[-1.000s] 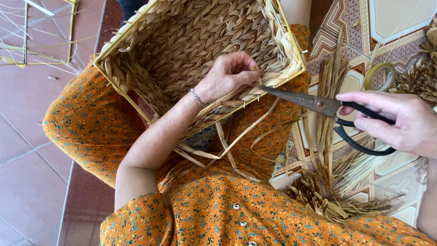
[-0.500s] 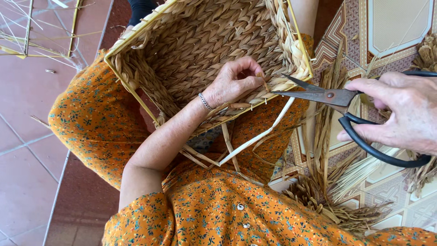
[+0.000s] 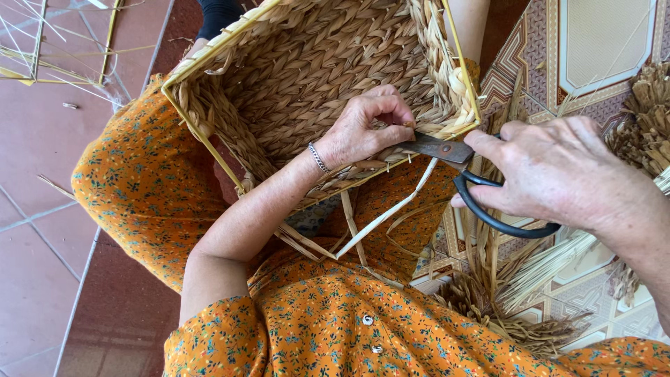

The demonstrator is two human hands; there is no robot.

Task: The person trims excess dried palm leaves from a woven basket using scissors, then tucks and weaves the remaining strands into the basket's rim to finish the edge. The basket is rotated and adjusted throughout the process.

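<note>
A square woven straw basket [image 3: 293,77] with a yellow wire rim rests on my lap, its opening toward me. My left hand [image 3: 363,126] reaches inside it and pinches a straw end near the front right corner of the rim. My right hand [image 3: 558,171] grips black-handled scissors [image 3: 453,157], whose rusty blades lie against the rim right beside my left fingers. Loose pale straw strands [image 3: 380,216] hang down from the basket's edge over my orange flowered dress [image 3: 349,328].
Bundles of dried straw [image 3: 516,293] lie on the patterned tile floor at the right. More straw [image 3: 649,112] sits at the far right edge. Thin yellow sticks [image 3: 42,56] are scattered on the red tiles at upper left.
My right hand has brought the scissors leftward until the blades reach the basket rim next to my left fingers. My left hand has stayed pinching at the rim.
</note>
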